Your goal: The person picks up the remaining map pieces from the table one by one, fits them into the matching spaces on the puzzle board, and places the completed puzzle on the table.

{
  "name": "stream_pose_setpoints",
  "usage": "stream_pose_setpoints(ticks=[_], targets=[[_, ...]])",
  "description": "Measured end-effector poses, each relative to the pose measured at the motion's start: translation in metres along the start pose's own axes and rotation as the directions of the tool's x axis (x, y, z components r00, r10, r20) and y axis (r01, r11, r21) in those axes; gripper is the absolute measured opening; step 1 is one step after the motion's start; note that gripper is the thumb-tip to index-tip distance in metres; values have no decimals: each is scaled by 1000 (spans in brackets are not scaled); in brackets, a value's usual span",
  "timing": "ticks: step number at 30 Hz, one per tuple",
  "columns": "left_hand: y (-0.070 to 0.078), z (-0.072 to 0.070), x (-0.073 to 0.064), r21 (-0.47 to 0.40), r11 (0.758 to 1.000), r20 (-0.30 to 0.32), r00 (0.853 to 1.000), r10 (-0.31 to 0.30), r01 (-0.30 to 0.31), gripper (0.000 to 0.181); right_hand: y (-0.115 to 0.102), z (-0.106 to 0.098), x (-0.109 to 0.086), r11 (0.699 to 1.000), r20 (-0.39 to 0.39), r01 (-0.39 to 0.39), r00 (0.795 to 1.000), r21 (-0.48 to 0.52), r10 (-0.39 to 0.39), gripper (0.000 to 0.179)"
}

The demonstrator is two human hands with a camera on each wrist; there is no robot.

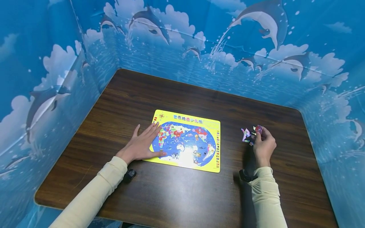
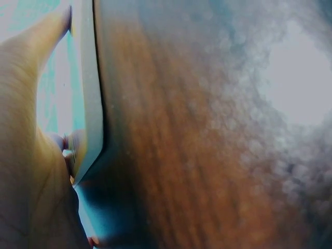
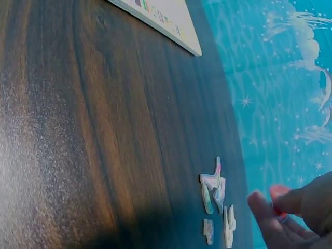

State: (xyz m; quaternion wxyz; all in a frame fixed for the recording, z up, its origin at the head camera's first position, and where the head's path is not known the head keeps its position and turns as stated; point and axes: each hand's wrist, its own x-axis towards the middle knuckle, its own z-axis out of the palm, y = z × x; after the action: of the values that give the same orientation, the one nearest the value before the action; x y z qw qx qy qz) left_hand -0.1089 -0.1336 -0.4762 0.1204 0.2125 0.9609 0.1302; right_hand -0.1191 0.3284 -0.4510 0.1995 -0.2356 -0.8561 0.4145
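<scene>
A yellow-bordered world map puzzle board (image 1: 186, 141) with Chinese lettering lies on the table. My left hand (image 1: 139, 145) rests on its left side with fingers spread; in the left wrist view the thumb (image 2: 52, 33) lies over the board's edge. To the right of the board, my right hand (image 1: 265, 146) pinches a small red puzzle piece (image 1: 259, 129) between thumb and fingers. Several loose, shiny, irregular puzzle pieces (image 1: 245, 135) lie just left of these fingers. The right wrist view shows the red piece raised beside the loose pieces (image 3: 211, 181).
The dark wood-grain table (image 1: 176, 196) has rounded corners. A blue curtain (image 1: 159, 60) printed with dolphins and clouds surrounds its back and sides. Dark wrist devices sit at the left wrist (image 1: 129, 175) and right wrist (image 1: 247, 175). Bright glare falls on the board's lower middle.
</scene>
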Motion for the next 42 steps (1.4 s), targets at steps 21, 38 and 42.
stream_pose_setpoints(ticks=[21, 38, 42], targets=[[0, 2, 1, 7, 1000, 11, 1000, -6, 6, 111, 1, 18, -7, 962, 72, -205, 978, 179, 195, 30], [0, 1, 1, 1, 1000, -3, 1000, 1, -1, 111, -56, 86, -52, 947, 419, -282, 887, 155, 195, 23], [-1, 1, 1, -6, 1000, -14, 1000, 10, -10, 111, -61, 94, -58, 951, 444, -260, 881, 165, 164, 22]])
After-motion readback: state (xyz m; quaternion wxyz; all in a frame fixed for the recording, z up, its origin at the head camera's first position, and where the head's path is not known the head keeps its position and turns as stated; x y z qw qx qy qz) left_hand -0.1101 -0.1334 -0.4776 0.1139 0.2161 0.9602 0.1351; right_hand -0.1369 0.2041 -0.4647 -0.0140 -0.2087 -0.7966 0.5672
